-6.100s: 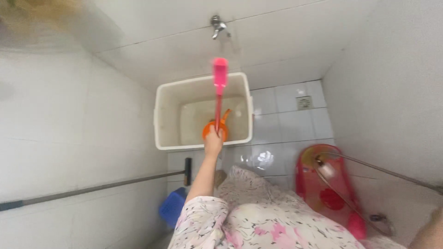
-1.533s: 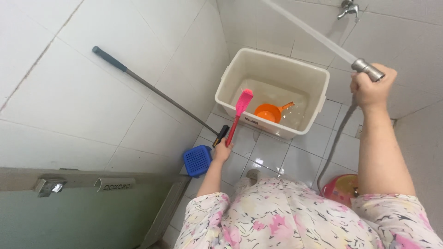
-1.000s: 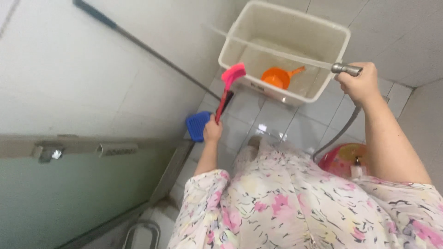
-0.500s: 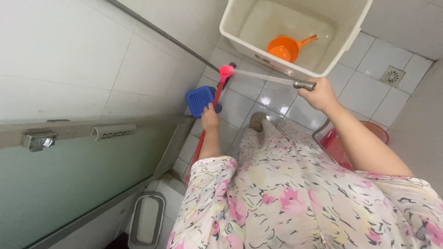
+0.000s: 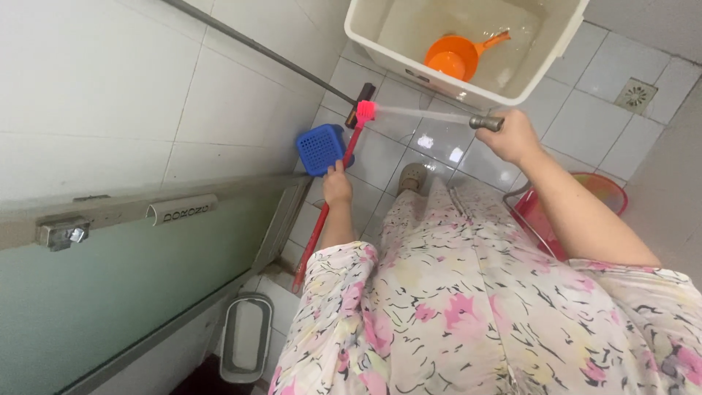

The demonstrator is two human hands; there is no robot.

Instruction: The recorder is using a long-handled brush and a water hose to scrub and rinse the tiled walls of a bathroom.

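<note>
My left hand (image 5: 337, 184) grips the red handle of a long brush whose pink head (image 5: 365, 111) points down at the white floor tiles. My right hand (image 5: 515, 137) holds a metal spray nozzle (image 5: 485, 122) on a hose. A jet of water (image 5: 424, 114) runs from the nozzle straight onto the pink brush head. Below my arms hangs my pale dress (image 5: 468, 292) with a pink flower print, and one foot (image 5: 411, 176) shows past it.
A cream plastic tub (image 5: 468, 89) with water and an orange scoop (image 5: 447, 61) stands at the top. A blue perforated basket (image 5: 320, 148), a long-handled squeegee (image 5: 256, 47) against the wall, a red basin (image 5: 585, 201), a floor drain (image 5: 635, 93), a frosted glass door (image 5: 110, 292) and a small grey bin (image 5: 245, 344) surround me.
My right hand has swung the spraying nozzle down from the wall. My left hand has slid down the handle and lowered the pink brush head into the jet near the floor.
</note>
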